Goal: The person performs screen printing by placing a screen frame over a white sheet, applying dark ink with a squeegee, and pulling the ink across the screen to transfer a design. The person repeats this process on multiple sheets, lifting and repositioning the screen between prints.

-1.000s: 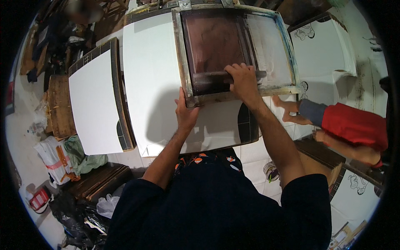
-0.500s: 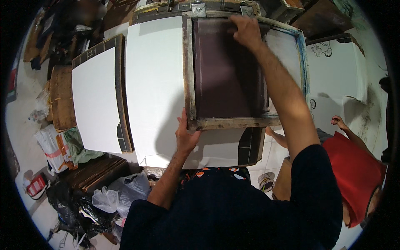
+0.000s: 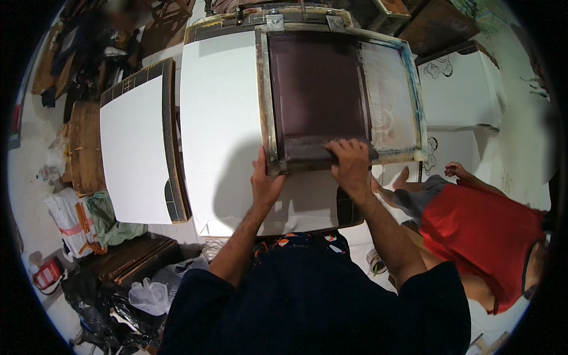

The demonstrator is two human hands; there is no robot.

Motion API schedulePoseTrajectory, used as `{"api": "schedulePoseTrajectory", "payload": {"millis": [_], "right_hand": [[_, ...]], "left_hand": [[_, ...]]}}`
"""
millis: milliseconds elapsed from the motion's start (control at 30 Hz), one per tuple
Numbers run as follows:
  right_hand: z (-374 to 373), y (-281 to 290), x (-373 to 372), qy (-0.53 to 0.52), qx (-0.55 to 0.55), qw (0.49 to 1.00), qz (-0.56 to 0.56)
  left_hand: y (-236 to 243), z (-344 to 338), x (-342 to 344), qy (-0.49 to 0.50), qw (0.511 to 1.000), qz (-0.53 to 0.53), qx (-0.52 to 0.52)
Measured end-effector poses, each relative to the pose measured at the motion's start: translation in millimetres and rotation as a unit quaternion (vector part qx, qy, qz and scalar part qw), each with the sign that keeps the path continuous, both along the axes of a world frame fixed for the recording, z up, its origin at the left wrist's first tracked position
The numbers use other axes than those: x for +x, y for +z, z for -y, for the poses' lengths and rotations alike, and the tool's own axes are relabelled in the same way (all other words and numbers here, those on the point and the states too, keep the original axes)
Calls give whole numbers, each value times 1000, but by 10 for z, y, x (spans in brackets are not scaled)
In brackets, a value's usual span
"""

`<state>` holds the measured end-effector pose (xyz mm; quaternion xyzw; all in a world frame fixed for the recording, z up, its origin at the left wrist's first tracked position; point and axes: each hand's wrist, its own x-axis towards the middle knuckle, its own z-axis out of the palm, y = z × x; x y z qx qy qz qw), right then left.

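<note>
A wooden screen-printing frame [image 3: 264, 100] with dark mesh [image 3: 319, 83] lies over a white sheet [image 3: 216, 112] on a board. My left hand [image 3: 266, 186] grips the frame's near left corner, its fingers along the side and the thumb at the front edge. My right hand [image 3: 351, 165] is closed over a wide dark squeegee [image 3: 305, 149], which lies across the near end of the mesh. The squeegee's lower edge cannot be seen. Metal clamps [image 3: 276, 23] hold the frame's far edge.
Another board with a white sheet [image 3: 133, 148] stands to the left. At the right, white sheets [image 3: 461, 89] bear black line drawings. A person in a red top [image 3: 479, 231] is close on my right. Plastic bags [image 3: 151, 293] and a wooden box [image 3: 142, 251] lie at lower left.
My right hand has come from the far end of the screen to its near end, with the squeegee now visible under it. My left hand stays at the corner. The view has shifted slightly.
</note>
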<state>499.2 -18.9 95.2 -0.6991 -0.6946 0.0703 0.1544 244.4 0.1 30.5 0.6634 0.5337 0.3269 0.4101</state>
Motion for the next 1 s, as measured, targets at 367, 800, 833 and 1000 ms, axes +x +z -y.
{"api": "schedulePoseTrajectory", "payload": {"millis": [367,800,833,1000], "right_hand": [[-773,1948,340,-5,365,915,171],[-1715,3547,384,-88,221,969,65],[-1784,3579,409,-70,253,961,90],[-1994,3816,481,-52,228,971,56]], "left_hand": [[2180,-844,172,-39,944,315,93],[-1369,-703,-3680,136,838,-466,-251],[-1608,-374,-3800,155,813,-481,-288],[-1808,204,-4121,153,848,-483,-155]]}}
